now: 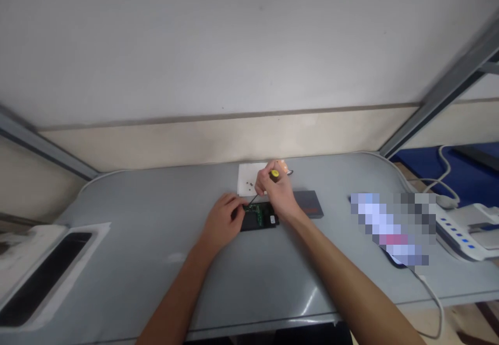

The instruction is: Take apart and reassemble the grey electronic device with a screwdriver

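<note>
- Head view: right hand grasps a yellow-topped screwdriver, shaft slanting down to a green circuit board
- Left hand is at the board's left end; cannot tell whether it grips
- Board sits in a black casing on the worktop, between both hands
- Behind: white paper bearing small dark pieces
- Rightward: a dark grey slab

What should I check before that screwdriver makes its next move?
1. Screwdriver gripped in the right hand: ok.
2. Left hand at the case: ok.
3. Board exposed: ok, green parts show.
4. Tip seated in a screw: cannot tell, too small and close to the left fingers.
5. Small dark bits kept together: ok, grouped on the white paper.
</note>
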The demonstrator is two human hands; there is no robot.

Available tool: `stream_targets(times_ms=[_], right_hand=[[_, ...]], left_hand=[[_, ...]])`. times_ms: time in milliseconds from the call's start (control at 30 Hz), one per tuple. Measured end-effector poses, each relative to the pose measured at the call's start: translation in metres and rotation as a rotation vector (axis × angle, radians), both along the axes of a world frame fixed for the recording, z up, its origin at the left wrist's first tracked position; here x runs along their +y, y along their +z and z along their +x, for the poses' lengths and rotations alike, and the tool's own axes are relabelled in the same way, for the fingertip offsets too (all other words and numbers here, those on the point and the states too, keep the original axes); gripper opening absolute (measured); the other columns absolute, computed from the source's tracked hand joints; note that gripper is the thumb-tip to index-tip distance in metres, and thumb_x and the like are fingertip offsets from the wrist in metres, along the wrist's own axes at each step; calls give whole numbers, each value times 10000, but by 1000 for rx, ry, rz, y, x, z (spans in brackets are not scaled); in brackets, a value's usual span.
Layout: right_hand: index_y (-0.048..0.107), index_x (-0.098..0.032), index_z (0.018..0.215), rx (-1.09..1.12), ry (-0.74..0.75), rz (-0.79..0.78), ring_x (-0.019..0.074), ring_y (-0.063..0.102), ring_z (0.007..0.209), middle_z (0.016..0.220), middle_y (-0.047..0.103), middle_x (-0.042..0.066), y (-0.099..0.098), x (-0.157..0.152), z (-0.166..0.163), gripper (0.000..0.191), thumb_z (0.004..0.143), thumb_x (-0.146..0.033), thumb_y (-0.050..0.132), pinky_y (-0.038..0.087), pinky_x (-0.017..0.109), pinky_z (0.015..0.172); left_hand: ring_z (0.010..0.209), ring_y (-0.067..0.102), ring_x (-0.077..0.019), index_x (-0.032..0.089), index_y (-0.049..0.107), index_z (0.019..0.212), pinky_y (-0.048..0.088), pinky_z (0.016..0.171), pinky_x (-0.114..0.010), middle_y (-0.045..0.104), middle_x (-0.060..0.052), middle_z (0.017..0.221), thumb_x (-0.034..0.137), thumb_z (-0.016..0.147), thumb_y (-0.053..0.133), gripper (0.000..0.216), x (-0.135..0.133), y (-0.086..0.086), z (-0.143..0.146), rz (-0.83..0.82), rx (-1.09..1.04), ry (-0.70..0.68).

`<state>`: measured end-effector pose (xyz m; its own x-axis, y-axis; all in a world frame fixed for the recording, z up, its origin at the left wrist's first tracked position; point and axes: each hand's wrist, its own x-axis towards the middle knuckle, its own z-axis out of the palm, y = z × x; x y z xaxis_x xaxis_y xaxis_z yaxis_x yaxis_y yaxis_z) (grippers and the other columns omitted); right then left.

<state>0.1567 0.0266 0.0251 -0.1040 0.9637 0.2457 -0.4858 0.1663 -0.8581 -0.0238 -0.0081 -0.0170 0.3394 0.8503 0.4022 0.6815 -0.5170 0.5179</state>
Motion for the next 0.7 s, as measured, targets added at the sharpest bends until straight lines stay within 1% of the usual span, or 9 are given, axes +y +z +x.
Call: stream_targets(times_ms=[67, 133, 200, 300, 400, 500, 600, 633, 700], right_hand=[[526, -255, 899, 11, 5, -6, 131, 429, 569, 646, 423, -56, 3, 1, 0, 426, 951, -676, 561, 384, 292, 580], [603, -241, 979, 23, 32, -28, 148, 475, 633, 721, 472, -18, 7, 1, 1, 454, 979, -676, 475, 424, 312, 626], [618, -235, 952, 19, 31, -40, 155, 524, 708, 797, 527, 6, 9, 1, 2, 398, 954, -628, 552, 452, 315, 676], [500, -242, 827, 24, 18, -54, 149, 570, 751, 858, 587, 2, 8, 1, 3, 418, 863, -599, 714, 465, 303, 701], [396, -259, 817, 44, 9, -59, 123, 507, 617, 719, 511, -56, 3, 2, 3, 493, 847, -601, 751, 426, 283, 624], [501, -263, 901, -12, -13, -19, 127, 447, 581, 661, 414, -67, 3, 3, 3, 420, 909, -659, 641, 394, 284, 595], [619, -248, 1073, 6, 27, -42, 153, 493, 652, 752, 473, -16, 7, 4, 3, 468, 961, -683, 487, 442, 313, 643], [635, -243, 1075, 17, 32, -51, 160, 509, 681, 778, 490, -3, 8, 4, 3, 459, 956, -665, 499, 454, 317, 658], [635, -238, 964, 8, 11, -50, 167, 537, 737, 811, 522, 11, 8, 4, 4, 398, 906, -631, 606, 468, 315, 684]], left_hand=[[993, 644, -220, 227, 710, 1010, 541, 928, -393, 693, -47, 981, 102, 947, 502, 250, 0, 1, 0, 4, -1, 6], [988, 642, -218, 227, 698, 1000, 541, 922, -392, 690, -47, 979, 109, 955, 499, 236, 0, 1, 1, 6, -4, 15], [979, 640, -217, 226, 689, 982, 538, 919, -391, 687, -44, 973, 110, 958, 497, 226, 0, 2, 2, 6, -2, 18], [991, 637, -218, 227, 695, 978, 532, 931, -393, 688, -43, 983, 102, 955, 498, 234, -1, 3, 2, 2, 5, 13], [995, 636, -218, 223, 708, 996, 530, 935, -395, 687, -46, 985, 104, 955, 501, 242, -1, 2, 1, 4, 2, 9], [979, 639, -215, 223, 713, 999, 537, 919, -391, 686, -46, 972, 108, 954, 500, 246, 0, 2, 1, 2, 5, 11], [984, 641, -217, 223, 708, 993, 539, 924, -393, 694, -47, 978, 111, 953, 494, 245, 0, 3, 3, 1, 8, 24], [985, 641, -218, 221, 704, 990, 539, 926, -395, 696, -48, 978, 113, 955, 491, 242, -1, 3, 3, 1, 6, 29], [975, 640, -220, 218, 697, 973, 539, 920, -398, 693, -48, 968, 118, 959, 489, 231, -1, 4, 3, 0, 11, 33]])
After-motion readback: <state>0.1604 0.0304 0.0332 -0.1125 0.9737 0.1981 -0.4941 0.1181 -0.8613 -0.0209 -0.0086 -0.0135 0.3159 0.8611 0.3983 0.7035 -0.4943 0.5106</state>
